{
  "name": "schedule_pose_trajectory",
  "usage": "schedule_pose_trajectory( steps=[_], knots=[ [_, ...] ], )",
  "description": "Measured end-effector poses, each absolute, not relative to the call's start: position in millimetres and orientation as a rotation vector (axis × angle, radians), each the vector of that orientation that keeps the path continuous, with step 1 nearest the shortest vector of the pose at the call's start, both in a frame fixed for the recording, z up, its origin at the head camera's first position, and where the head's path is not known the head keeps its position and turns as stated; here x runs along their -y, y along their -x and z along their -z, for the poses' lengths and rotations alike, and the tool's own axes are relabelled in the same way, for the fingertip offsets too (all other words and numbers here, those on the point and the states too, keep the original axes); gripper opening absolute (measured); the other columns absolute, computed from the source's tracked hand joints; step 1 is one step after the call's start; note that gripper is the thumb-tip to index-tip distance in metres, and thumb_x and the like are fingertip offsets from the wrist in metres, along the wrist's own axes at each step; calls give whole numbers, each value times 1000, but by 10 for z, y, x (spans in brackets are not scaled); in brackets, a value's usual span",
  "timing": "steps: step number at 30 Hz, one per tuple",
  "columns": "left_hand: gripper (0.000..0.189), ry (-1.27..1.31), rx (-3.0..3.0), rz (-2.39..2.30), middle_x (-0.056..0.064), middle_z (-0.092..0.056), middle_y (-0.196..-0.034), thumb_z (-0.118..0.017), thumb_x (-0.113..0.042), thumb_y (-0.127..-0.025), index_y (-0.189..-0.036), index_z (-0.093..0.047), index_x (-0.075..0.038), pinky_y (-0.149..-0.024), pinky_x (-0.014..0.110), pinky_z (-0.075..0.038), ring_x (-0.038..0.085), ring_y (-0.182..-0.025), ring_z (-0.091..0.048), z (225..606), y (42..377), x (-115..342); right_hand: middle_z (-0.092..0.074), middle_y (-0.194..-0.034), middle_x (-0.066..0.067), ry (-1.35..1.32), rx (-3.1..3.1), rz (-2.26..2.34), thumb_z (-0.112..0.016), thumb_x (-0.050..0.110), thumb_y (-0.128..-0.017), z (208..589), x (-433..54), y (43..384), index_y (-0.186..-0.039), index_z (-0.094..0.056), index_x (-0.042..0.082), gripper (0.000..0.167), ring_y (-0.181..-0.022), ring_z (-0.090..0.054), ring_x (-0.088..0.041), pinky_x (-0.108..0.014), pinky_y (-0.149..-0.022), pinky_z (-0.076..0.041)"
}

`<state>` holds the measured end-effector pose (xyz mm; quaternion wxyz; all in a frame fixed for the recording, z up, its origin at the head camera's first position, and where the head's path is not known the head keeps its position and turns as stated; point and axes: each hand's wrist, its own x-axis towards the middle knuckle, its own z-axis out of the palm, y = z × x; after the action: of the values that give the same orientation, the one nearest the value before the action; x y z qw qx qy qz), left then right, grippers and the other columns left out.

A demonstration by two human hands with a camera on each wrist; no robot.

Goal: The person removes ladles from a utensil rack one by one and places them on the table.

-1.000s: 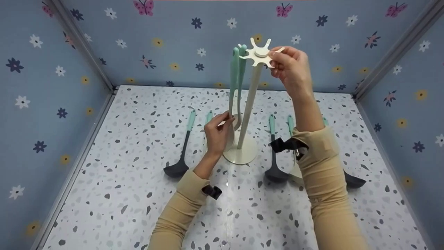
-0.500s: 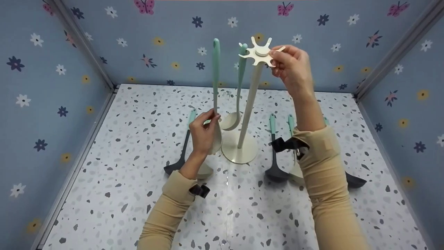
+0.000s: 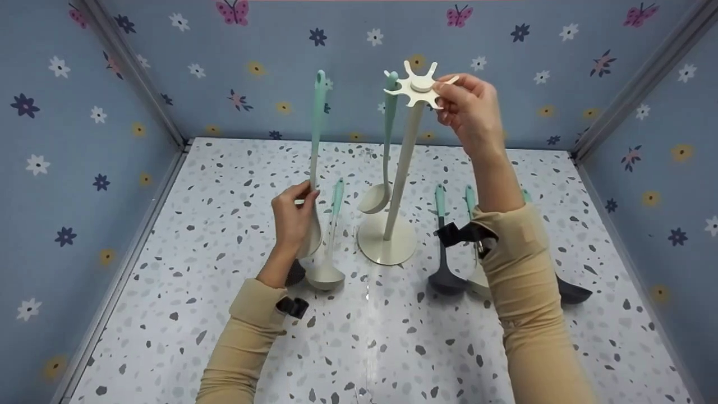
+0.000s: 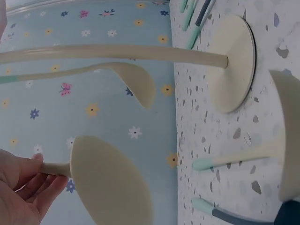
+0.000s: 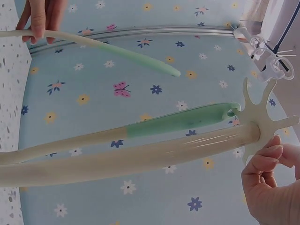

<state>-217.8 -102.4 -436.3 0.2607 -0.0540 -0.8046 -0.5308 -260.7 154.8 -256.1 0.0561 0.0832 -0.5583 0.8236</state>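
Note:
My left hand [image 3: 293,219] pinches the cream neck of a ladle [image 3: 317,134], just above its bowl. That ladle stands upright with its mint handle up, left of the cream utensil stand [image 3: 405,168] and apart from it. In the left wrist view its bowl [image 4: 110,183] hangs beyond my fingertips. My right hand [image 3: 477,112] grips one arm of the stand's star-shaped top [image 3: 415,92] between thumb and fingers. Another cream ladle [image 5: 183,119] hangs by the hole in its mint handle from an arm on the stand's left side.
On the speckled table [image 3: 381,348] lie a cream ladle [image 3: 325,275] and a dark grey one [image 3: 295,272], partly behind my left hand. To the right are another dark ladle [image 3: 446,278], a partly covered cream utensil [image 3: 478,280] and a dark utensil [image 3: 572,292]. Patterned walls enclose the table.
The ladle in my left hand has come away from the stand's top and moved left, still upright. My right hand stays on the stand; the other ladle still hangs there.

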Motion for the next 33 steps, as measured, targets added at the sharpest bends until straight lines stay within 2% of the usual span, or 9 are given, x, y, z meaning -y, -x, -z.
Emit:
schedule_pose_trajectory(
  steps=[9,16,22,28,33],
  knots=[
    [19,6,2354,1303,17,-65,-83,-61,0,-82,-99,-64,7,-62,31,-50,22,-71,-60,4463,2216,1405,-50,-60,-12,-239,1690,-2494,-59,-4,-80,2562,-1561,2595,-82,-56,-9,6,-45,-42,-15,-21,-40,-35],
    [17,-105,2508,1216,17,-64,-77,-59,1,-83,-97,-65,8,-56,29,-47,23,-66,-59,4565,2265,1624,-50,-60,-12,-249,1691,-2491,-59,-4,-80,2566,-1548,2600,-82,-56,-8,6,-46,-41,-15,-21,-40,-35],
    [15,-200,2619,1097,18,-63,-76,-57,2,-83,-93,-66,8,-59,33,-44,25,-67,-57,4716,2299,1755,-51,-60,-12,-283,1715,-2468,-59,-2,-81,2577,-1540,2598,-82,-57,-8,7,-46,-42,-16,-21,-41,-36],
    [16,-309,2746,1000,23,-63,-83,-57,3,-82,-95,-64,11,-67,39,-47,31,-76,-60,4832,2348,1840,-51,-61,-12,-289,1702,-2478,-58,-3,-82,2578,-1544,2592,-80,-58,-7,4,-46,-43,-16,-21,-41,-37],
    [16,-347,2824,945,26,-61,-88,-57,5,-82,-94,-63,13,-73,43,-45,37,-85,-56,4915,2380,1897,-51,-62,-12,-277,1693,-2482,-57,-3,-82,2575,-1547,2591,-80,-58,-6,4,-47,-42,-16,-21,-41,-37]
  ],
)
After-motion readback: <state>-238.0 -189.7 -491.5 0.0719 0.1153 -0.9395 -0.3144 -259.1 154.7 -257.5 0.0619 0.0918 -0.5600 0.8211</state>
